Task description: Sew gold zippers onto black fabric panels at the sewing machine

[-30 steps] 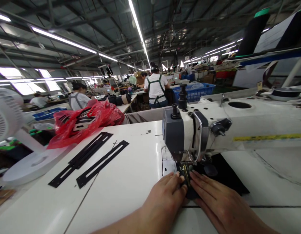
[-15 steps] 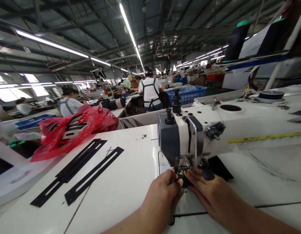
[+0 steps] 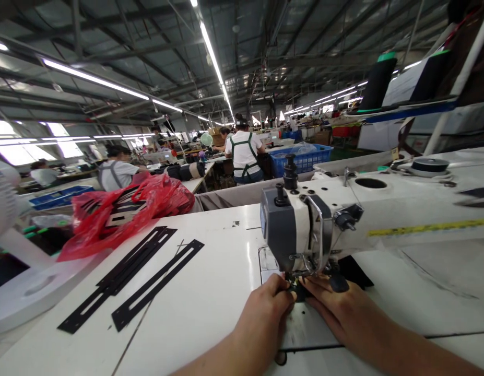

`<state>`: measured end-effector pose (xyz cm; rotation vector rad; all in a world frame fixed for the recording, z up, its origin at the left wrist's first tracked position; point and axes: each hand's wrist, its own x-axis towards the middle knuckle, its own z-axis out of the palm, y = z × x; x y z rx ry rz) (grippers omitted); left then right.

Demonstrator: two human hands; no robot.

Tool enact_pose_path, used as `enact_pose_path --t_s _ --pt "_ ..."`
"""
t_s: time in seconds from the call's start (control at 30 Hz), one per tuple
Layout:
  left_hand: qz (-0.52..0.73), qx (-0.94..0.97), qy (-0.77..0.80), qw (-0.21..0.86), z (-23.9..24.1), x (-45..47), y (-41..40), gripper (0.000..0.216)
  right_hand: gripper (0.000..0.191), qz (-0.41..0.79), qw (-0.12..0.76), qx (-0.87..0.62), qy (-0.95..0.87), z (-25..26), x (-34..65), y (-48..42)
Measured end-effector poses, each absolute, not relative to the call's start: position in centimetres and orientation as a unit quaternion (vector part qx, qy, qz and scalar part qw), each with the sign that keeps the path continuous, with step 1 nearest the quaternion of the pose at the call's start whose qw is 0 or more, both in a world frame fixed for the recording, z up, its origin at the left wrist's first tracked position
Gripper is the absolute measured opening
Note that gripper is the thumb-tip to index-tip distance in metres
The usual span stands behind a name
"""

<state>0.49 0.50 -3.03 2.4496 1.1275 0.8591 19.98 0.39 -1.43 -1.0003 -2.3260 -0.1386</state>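
Observation:
At the sewing machine head (image 3: 283,219), both hands meet just below the presser foot. My left hand (image 3: 265,310) is closed, thumb and forefinger pinching a small black piece (image 3: 300,295) near the needle. From the other side, my right hand (image 3: 343,305) has its fingertips and thumb closed on the same piece. The hands and the foot hide most of the piece, so its shape does not show. A flat black scrap of material (image 3: 355,271) lies behind my right hand. Black slotted strips (image 3: 159,284) rest on the white table (image 3: 210,313) to the left.
A red plastic bag (image 3: 163,198) with dark pieces inside lies at the table's back left, near a white fan (image 3: 22,256). Thread cones (image 3: 378,83) stand at upper right. Beyond the table are a blue crate (image 3: 304,159) and a person in a green-strapped apron (image 3: 244,151).
The whole view has shifted slightly, with the machine and table now a little further right and lower. Both hands keep the same grip at the presser foot.

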Motion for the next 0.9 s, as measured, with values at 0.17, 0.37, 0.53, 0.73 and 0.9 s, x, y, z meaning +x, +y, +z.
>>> enact_pose_path --t_s 0.17,0.37,0.53,0.73,0.9 --pt "0.301 0.859 0.387 0.15 -3.0 0.5 0.6 0.02 0.029 -0.055 0.292 -0.375 -0.878 -1.2 20.0 0.4" --pt "0.303 0.859 0.386 0.147 -3.0 0.5 0.6 0.019 0.023 -0.05 0.29 -0.388 -0.873 -1.3 20.0 0.4" --pt "0.307 0.859 0.386 0.138 -2.8 0.5 0.7 0.02 0.021 -0.052 0.288 -0.388 -0.874 -1.5 20.0 0.7" --pt "0.307 0.86 0.384 0.135 -2.7 0.5 0.9 0.02 0.022 -0.04 0.294 -0.384 -0.874 -1.7 20.3 0.7" --pt "0.298 0.862 0.389 0.132 -2.5 0.5 0.7 0.019 0.023 -0.023 0.302 -0.396 -0.867 -2.2 20.6 0.7"
